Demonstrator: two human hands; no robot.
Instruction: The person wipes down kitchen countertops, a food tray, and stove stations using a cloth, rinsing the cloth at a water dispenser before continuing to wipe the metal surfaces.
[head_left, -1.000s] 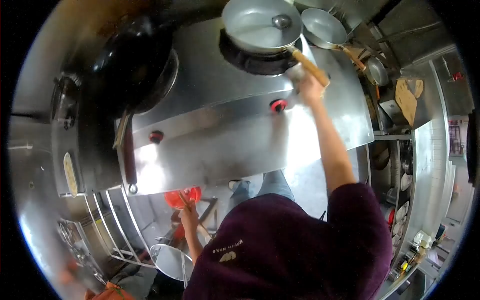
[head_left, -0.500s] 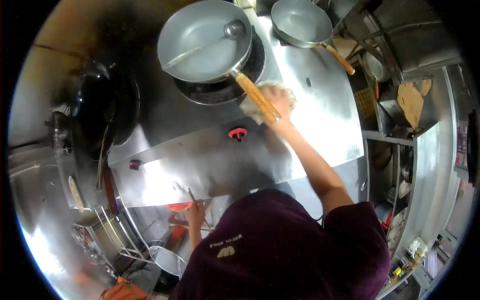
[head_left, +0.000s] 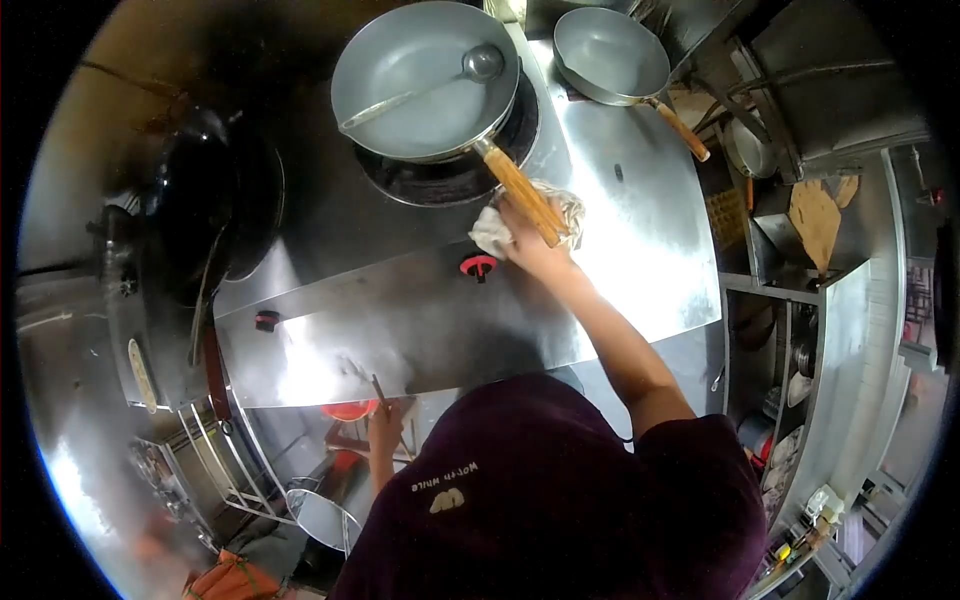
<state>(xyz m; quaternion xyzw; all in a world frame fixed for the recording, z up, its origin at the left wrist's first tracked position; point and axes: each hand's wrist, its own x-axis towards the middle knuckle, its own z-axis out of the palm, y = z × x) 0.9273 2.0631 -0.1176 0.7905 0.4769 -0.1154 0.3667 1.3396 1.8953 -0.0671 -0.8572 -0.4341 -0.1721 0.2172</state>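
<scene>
The right fingers [head_left: 512, 222] gripped a cloth [head_left: 488, 234] beneath the slanting pan handle [head_left: 518, 189]; the left fingers [head_left: 381, 420] held a stick [head_left: 378, 389].

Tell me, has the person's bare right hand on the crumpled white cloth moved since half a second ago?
Yes: the right hand has shifted left and down in view, closer to the round red-and-black stove knob.

A crumpled, soft white fabric cloth [head_left: 491, 232] lies bunched and partly covered at one o'clock from the view's centre, its loose folds spreading toward eight and two. Between seven and eight o'clock, a thin, straight brown stick [head_left: 378, 389] tilts, partly hidden, its visible tip pointing to eleven.
</scene>
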